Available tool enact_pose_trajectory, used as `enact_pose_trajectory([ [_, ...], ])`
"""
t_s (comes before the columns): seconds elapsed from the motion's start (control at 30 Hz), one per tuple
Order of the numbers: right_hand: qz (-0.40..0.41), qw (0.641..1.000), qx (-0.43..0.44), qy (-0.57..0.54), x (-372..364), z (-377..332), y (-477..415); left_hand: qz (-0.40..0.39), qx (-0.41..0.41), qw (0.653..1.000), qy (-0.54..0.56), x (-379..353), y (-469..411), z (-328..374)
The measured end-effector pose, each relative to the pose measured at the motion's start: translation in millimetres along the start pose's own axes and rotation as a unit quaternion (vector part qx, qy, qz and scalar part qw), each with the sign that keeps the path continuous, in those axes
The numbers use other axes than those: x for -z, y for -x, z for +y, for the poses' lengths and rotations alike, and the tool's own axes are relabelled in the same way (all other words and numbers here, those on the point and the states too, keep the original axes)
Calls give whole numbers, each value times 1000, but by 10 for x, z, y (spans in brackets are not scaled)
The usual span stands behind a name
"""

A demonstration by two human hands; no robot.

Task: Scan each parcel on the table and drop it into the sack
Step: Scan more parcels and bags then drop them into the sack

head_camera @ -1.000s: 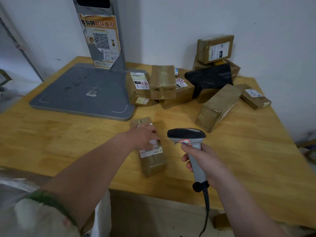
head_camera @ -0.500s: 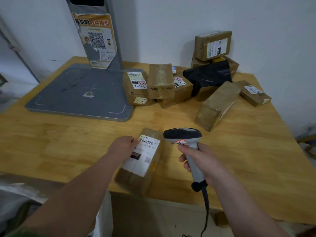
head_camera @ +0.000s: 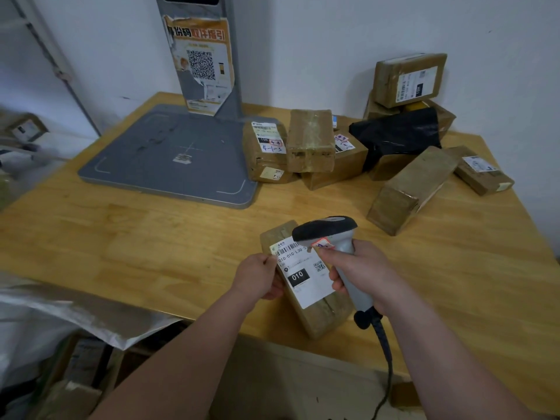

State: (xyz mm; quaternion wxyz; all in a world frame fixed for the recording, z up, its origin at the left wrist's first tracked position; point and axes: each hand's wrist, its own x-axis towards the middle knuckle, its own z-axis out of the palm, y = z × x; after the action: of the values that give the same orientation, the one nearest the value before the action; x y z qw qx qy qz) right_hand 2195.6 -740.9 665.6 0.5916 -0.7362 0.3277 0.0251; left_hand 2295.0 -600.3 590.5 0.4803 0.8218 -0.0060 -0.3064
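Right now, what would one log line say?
step: scan | left hand: holds parcel | right hand: grips scanner, head over label

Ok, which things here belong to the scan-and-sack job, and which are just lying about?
Job: held parcel, gripped by the left hand; scanner in the right hand, over its label; parcel pile at the back of the table; pale sack, lower left.

Lying about: grey platform with its post; QR poster on the post.
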Motion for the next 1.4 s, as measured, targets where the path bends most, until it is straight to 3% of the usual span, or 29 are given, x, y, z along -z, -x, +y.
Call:
enact_pose_trajectory([
  [0.37, -33, 996, -25, 85, 36, -93, 57, -5, 7, 1000, 18, 1, 55, 10],
  [0.67, -41, 995, -25, 90, 66, -104, 42, -7, 15, 1000, 25, 22, 68, 5],
  [0.93, 3, 999, -40, -37, 54, 66, -39, -17, 56, 997, 52, 14, 61, -103],
  [1.13, -49, 982, -118, -139, 5, 230, -53, -140, 83, 977, 140, -73, 207, -281],
  [1.4, -136, 972, -83, -174, -360, 48, -150, -151, 63, 950, 266, 399, 315, -507],
])
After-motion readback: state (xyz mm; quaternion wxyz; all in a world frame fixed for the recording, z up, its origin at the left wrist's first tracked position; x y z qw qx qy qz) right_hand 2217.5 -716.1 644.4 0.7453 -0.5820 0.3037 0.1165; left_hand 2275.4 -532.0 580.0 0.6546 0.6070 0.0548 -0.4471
